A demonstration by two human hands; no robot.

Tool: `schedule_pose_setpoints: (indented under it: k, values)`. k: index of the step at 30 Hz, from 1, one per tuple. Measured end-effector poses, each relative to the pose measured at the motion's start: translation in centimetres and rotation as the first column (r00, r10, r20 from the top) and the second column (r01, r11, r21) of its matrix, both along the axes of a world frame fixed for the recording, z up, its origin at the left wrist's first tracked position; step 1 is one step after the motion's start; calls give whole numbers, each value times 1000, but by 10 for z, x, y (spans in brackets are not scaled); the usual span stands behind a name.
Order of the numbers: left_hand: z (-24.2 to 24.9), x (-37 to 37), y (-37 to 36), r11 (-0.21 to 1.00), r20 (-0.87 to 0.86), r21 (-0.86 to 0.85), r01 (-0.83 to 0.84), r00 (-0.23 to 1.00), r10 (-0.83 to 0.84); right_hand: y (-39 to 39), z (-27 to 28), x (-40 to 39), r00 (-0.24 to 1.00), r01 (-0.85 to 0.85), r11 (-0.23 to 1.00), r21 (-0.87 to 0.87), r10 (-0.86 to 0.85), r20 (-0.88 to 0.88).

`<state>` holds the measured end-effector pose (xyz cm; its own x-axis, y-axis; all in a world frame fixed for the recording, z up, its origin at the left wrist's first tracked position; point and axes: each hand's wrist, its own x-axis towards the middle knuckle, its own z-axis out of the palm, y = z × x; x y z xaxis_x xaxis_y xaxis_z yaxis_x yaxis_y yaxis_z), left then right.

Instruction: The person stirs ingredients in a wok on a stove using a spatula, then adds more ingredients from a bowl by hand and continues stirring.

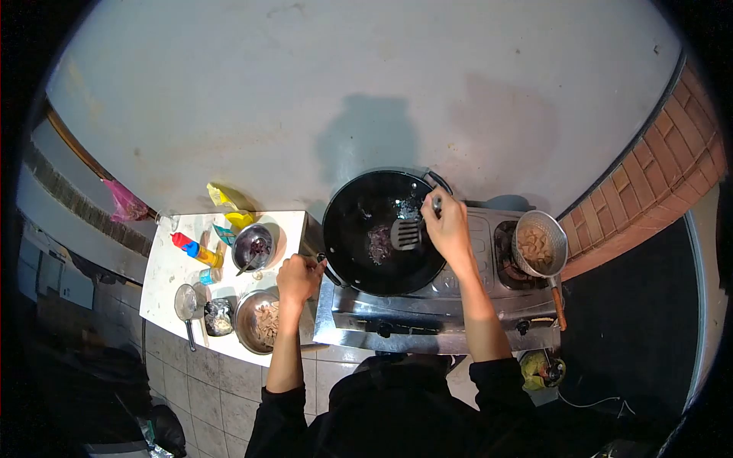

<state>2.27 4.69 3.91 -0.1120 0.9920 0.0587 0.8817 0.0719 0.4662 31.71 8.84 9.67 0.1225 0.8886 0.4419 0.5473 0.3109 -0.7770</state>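
Note:
A large black wok (355, 267) stands on the left part of the steel stove (397, 320), tilted in view, with a small heap of dark purple chopped food (379, 243) inside. My right hand (446, 227) is closed round the handle of a slotted spatula (406, 235), whose blade is in the wok beside the food. At the wok's left edge, my left hand (299, 278) is closed on the wok's side handle (330, 269).
A steel strainer pot (540, 244) with pale food sits on the right burner, its wooden handle toward me. The white table (164, 294) at left holds a small bowl (256, 246), a larger bowl (259, 324), bottles (197, 250) and a sieve (186, 302).

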Motion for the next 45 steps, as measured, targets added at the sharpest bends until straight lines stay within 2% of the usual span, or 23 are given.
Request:
schedule_pose_setpoints:
  k: [2,7,10,11,13,17,19,21,25,27,29,31,35,38,39,41,43,45]
  values:
    - [-4,-1,1,1000,4,-17,1,1000,-1,4,-2,3,1000,13,998,64,-15,24]
    - [1,4,2,999,-33,-35,-41,999,40,6,-26,-5,999,25,999,34,-26,34]
    - [-3,2,3,999,-8,-19,-46,999,46,3,-23,2,998,39,997,-70,-43,-53]
    - [-3,3,3,999,-14,-10,-53,999,53,5,-26,6,996,46,999,3,-46,-73]
    - [-2,3,4,998,-20,1,-56,998,56,1,-19,11,998,65,998,-6,-65,15]
    - [-1,6,6,999,-34,-1,-52,998,52,2,-39,6,996,85,996,5,-85,2]
    - [-1,5,5,999,-56,-6,-47,997,46,1,-36,0,995,41,997,59,-35,-94]
    - [-5,3,3,999,-1,14,-43,999,43,-3,-30,3,992,56,998,6,-55,-116]
    - [-11,2,2,999,20,-13,-32,999,33,-1,-28,8,992,108,994,33,-106,-71]
    - [-10,6,0,998,-4,35,-46,999,46,1,-34,1,995,102,987,126,-103,0]
    - [-6,10,-3,997,40,48,-63,997,61,-2,-31,-1,996,88,994,63,-87,-14]
    - [-3,12,-7,995,87,55,-85,993,80,-8,-20,0,995,75,994,-78,-81,-64]
    - [-1,13,-9,997,91,39,-73,993,70,-5,-18,7,993,116,993,1,-116,26]
    - [1,16,-11,997,97,28,-75,993,72,5,-36,3,996,83,993,82,-85,25]
    - [2,17,-13,995,98,53,-79,992,73,4,-33,3,996,78,994,79,-80,28]
    - [6,19,-17,996,103,50,-76,992,71,2,-26,2,997,67,996,-51,-69,-34]
    - [6,18,-18,996,107,48,-75,992,70,4,-28,6,996,61,998,-15,-62,-60]
    - [1,16,-19,999,114,31,-38,993,35,1,-22,13,995,97,995,14,-97,20]
